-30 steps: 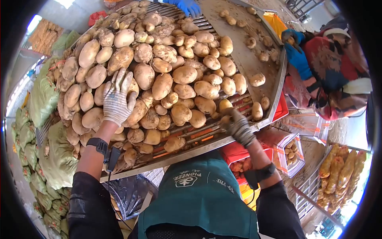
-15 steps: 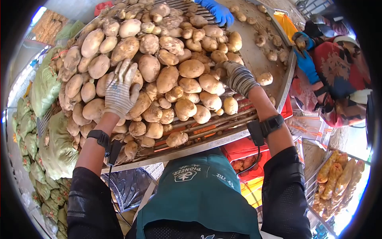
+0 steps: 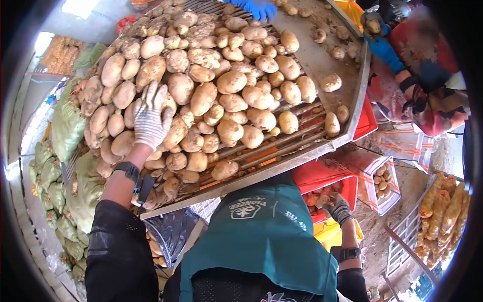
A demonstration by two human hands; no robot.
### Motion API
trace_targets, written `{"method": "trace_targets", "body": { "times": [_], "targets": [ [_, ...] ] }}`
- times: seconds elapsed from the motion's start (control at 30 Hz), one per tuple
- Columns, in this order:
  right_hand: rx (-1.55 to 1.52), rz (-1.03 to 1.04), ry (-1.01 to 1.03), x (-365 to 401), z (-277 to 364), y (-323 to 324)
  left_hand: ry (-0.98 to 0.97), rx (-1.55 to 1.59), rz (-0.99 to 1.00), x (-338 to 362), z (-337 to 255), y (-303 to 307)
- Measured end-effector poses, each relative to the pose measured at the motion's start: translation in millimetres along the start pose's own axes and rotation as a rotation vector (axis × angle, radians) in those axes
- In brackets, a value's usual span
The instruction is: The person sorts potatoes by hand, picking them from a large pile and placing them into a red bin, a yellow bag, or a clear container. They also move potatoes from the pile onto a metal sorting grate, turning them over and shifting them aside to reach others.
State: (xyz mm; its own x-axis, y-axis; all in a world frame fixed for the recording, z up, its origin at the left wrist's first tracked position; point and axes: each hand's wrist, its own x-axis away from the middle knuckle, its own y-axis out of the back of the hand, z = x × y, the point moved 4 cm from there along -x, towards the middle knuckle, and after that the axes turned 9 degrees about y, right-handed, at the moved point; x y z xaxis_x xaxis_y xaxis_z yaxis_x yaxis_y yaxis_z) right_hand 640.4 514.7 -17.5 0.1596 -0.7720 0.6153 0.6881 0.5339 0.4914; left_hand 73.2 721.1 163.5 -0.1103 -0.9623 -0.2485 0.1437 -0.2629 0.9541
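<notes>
A big heap of soil-stained potatoes (image 3: pixel 204 98) covers the slatted sorting table. My left hand (image 3: pixel 151 118), in a striped white glove, lies on the heap's left part with its fingers stretched out, touching several potatoes. Down to the right, my right hand (image 3: pixel 338 208), in a grey glove, is at the mouth of a red container (image 3: pixel 348 194) below the table edge. Its fingers are curled around a brownish potato (image 3: pixel 329 192), partly hidden by the glove. More potatoes (image 3: pixel 312 200) lie inside that container.
The table's metal rim (image 3: pixel 241 178) runs between me and the heap. A yellow container (image 3: pixel 359 230) stands below the red one. Green sacks (image 3: pixel 80 189) are at left. A co-worker's blue glove (image 3: pixel 259 9) is at the far side; another person (image 3: pixel 422 70) works at right.
My right hand has left the heap's right side and moved down to the red container. My left hand stays on the heap. The co-worker's blue glove has drawn back toward the top edge.
</notes>
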Motion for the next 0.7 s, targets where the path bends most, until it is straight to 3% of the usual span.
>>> {"method": "trace_targets", "body": {
  "times": [0.03, 0.07, 0.13, 0.2, 0.23, 0.33, 0.4, 0.47, 0.5, 0.57, 0.7],
  "targets": [
    [0.766, -0.211, 0.073, -1.6, -5.2, 3.3, -0.001, -0.009, -0.001, 0.2, -0.6, 0.7],
    [0.464, -0.357, 0.349, -17.2, -12.8, 7.8, 0.0, 0.003, 0.004, 0.0, -0.1, 0.6],
    [-0.028, -0.223, 0.291, -28.1, 67.1, 31.2, -0.007, 0.024, -0.018, 0.3, -0.2, 1.3],
    [-0.039, -0.109, 0.456, -38.7, 163.7, 42.6, -0.001, 0.03, -0.031, 0.6, -0.8, 2.3],
    [0.023, -0.106, 0.64, -45.5, 203.2, 34.6, 0.005, 0.032, -0.039, 0.7, -1.5, 4.1],
    [0.043, 0.008, 1.089, -51.1, 315.5, -9.1, 0.013, 0.057, -0.051, 1.4, -0.5, 3.1],
    [0.26, 0.108, 1.253, -59.0, 361.0, -59.9, 0.021, 0.055, -0.056, 3.1, 1.7, -0.3],
    [0.603, 0.201, 1.19, -70.6, 395.4, -113.6, 0.012, 0.055, -0.063, 4.3, 2.9, -2.1],
    [0.604, 0.206, 1.195, -75.9, 401.3, -139.1, 0.031, 0.052, -0.041, 4.8, 3.3, -2.5],
    [0.925, -0.067, 1.222, -85.4, 413.4, -173.6, 0.048, 0.048, -0.027, 3.7, 3.7, -2.2],
    [0.891, -0.026, 1.205, -89.3, 402.6, -172.8, 0.034, 0.082, -0.043, 3.5, 2.9, -1.1]
  ]
}}
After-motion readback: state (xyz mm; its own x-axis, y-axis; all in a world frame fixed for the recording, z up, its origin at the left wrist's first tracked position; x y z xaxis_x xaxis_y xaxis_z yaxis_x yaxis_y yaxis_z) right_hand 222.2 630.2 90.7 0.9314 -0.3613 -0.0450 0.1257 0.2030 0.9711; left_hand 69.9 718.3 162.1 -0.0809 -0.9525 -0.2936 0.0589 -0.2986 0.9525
